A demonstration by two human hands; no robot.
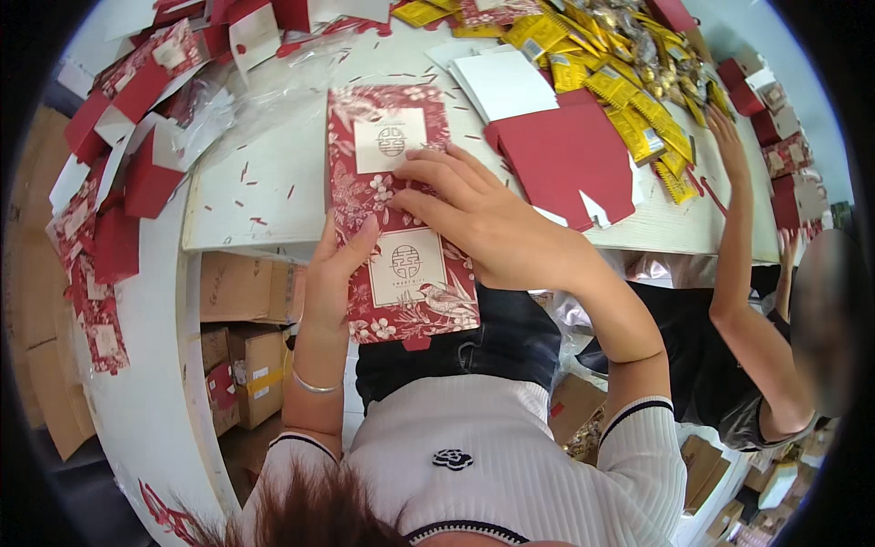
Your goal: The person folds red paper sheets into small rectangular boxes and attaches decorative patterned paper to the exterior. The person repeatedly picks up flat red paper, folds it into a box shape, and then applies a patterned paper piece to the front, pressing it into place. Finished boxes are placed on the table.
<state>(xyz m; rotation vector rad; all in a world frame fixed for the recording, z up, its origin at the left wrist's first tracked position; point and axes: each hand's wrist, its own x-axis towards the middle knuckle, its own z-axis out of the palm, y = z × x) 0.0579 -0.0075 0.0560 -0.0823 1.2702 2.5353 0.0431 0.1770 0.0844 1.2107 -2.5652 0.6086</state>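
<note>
A flat, folded gift-box blank (410, 294), red with pale flowers, a bird and two cream label panels, lies partly on the table. Its near end juts past the front edge, over my lap. My left hand (335, 269) grips it by the left side, thumb on top and the other fingers hidden beneath. Across its middle rests my right hand (474, 214), fingers stretched out and pressed down on the printed face. Right of it lie flat red box blanks (556, 155), with white ones (501, 82) just behind.
Yellow packets (629, 105) are heaped at the back right, near a co-worker's hand (726, 146). Folded red boxes (150, 173) pile up at the left by clear plastic wrap (273, 87). More boxes (791, 155) line the far right. Cardboard cartons (251, 365) stand under the table.
</note>
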